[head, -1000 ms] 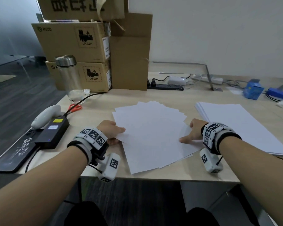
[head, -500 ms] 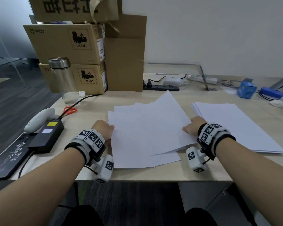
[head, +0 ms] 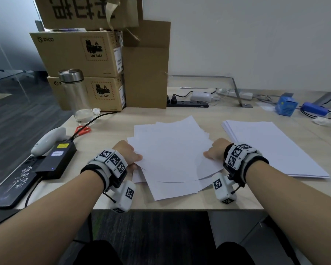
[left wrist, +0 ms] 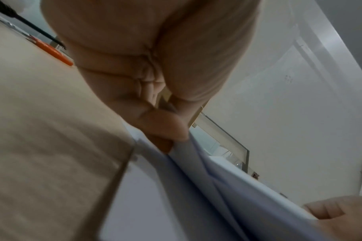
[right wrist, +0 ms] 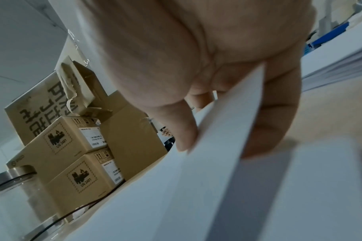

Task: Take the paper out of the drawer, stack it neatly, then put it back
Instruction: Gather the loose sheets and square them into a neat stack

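A fanned, uneven pile of white paper sheets (head: 172, 155) lies on the beige desk (head: 227, 196) in front of me. My left hand (head: 131, 156) pinches the pile's left edge, thumb on top; the left wrist view shows its fingers (left wrist: 161, 128) closed on the sheets (left wrist: 196, 187). My right hand (head: 213, 153) pinches the right edge, lifting the top sheets into a curve. In the right wrist view the thumb (right wrist: 184, 127) lies over the raised paper (right wrist: 227, 130) and a finger under it. No drawer is in view.
A second, neater paper stack (head: 275, 146) lies to the right. Cardboard boxes (head: 88, 66) and a clear bottle (head: 76, 96) stand at the back left; red scissors (head: 83, 129), a black adapter (head: 55, 159) and a white controller (head: 46, 140) are left. A power strip (head: 187, 104) and blue box (head: 286, 105) sit behind.
The sheets that my right hand had raised high have come back down onto the pile. Both hands have closed in on the pile's side edges.
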